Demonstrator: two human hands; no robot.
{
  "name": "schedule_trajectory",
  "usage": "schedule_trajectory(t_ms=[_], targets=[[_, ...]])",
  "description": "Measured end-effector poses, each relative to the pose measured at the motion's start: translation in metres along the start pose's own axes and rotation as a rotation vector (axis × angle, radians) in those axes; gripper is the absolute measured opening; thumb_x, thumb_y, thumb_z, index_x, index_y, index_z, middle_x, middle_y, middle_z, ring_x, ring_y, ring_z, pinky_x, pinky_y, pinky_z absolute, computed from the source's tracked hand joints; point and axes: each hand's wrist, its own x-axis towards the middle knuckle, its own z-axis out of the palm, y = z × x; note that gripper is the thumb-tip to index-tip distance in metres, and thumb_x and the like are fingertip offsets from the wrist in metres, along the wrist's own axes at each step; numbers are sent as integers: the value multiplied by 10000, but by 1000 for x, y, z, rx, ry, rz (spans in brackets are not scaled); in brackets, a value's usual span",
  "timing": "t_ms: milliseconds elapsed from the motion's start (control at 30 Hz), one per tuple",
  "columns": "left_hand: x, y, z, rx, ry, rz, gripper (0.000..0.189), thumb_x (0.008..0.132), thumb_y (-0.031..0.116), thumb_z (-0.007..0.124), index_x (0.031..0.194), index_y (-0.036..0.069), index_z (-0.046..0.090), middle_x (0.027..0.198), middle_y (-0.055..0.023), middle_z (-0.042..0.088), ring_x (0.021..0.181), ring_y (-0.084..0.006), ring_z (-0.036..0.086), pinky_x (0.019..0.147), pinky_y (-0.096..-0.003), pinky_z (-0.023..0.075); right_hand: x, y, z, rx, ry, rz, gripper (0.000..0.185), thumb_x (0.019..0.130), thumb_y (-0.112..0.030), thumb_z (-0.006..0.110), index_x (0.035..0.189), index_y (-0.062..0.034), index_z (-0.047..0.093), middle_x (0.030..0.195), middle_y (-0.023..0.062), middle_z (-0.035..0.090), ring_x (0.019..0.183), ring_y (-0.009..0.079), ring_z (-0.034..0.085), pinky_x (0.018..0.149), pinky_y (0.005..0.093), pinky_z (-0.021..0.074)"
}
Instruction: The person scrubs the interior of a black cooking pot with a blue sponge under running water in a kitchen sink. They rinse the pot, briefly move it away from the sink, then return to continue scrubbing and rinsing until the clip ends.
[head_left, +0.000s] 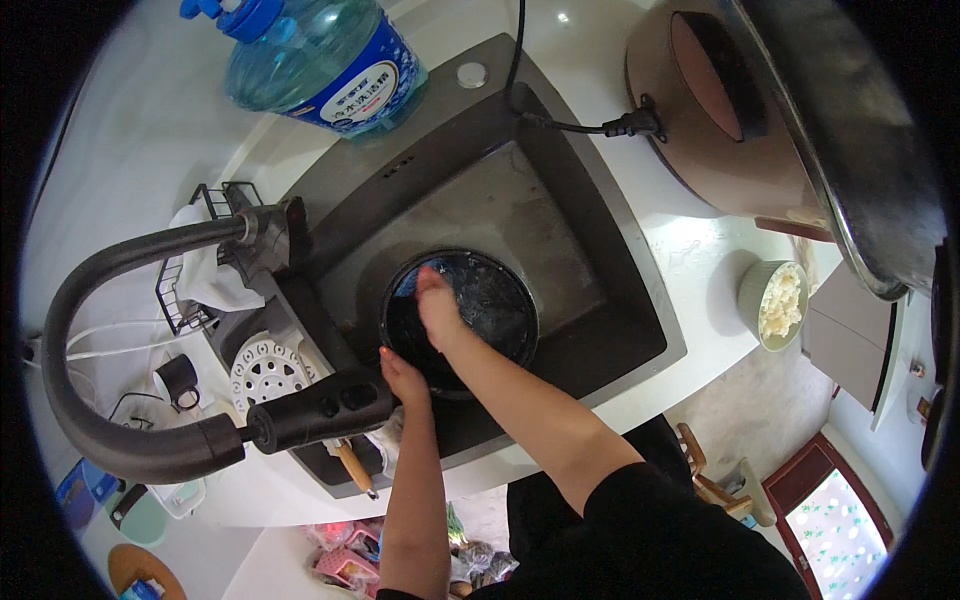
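A round black pot (491, 307) sits in the dark sink (540, 195), its inside wet and spotted. My left hand (406, 381) grips the near left side of the pot at its rim. Inside the pot, my right hand (439, 309) presses a blue scrubbing cloth or sponge (409, 285) toward the far left wall; most of it is hidden by the fingers. The black pull-out faucet head (322, 409) points at the pot just left of my left hand. Whether water runs from it, I cannot tell.
A dish-soap bottle (330, 75) stands behind the sink. A white perforated steamer plate (270, 371) and a wooden handle (354, 466) lie at the sink's left. On the right are a corded cooker (705, 112), a large metal pan (862, 135) and a bowl of rice-like food (776, 304).
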Motion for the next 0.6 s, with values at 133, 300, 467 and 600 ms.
schedule_trajectory(t_ms=[133, 300, 467, 600], targets=[[6, -6, 3, -124, 4, -124, 659, 922, 484, 284, 1197, -98, 426, 1180, -238, 484, 1077, -278, 458, 938, -333, 325, -19, 35, -10, -826, -370, -300, 358, 913, -277, 362, 1037, -8, 561, 1079, 201, 560, 998, 349, 526, 852, 403, 410], [7, -16, 13, -398, 31, -57, 703, 905, 529, 291, 1203, -95, 417, 1178, -210, 489, 1073, -264, 465, 951, -338, 320, -32, 38, -55, -1390, -749, -221, 334, 874, -218, 370, 1087, -74, 584, 1126, 181, 543, 994, 333, 542, 851, 416, 427], [17, -39, 12, -815, -153, -234, 656, 889, 535, 335, 1236, -17, 410, 1226, -150, 462, 1104, -286, 444, 952, -364, 326, -59, 20, -57, -1174, -465, -183, 288, 756, -253, 596, 948, -44, 643, 952, 153, 622, 891, 313, 586, 773, 365, 464], [16, -72, 9, -1142, -191, -515, 553, 888, 491, 381, 1230, 60, 433, 1205, -107, 475, 1082, -276, 458, 943, -370, 340, -75, 17, -57, -1006, -399, -287, 297, 656, -226, 710, 869, -27, 657, 892, 163, 624, 807, 310, 606, 708, 364, 484]])
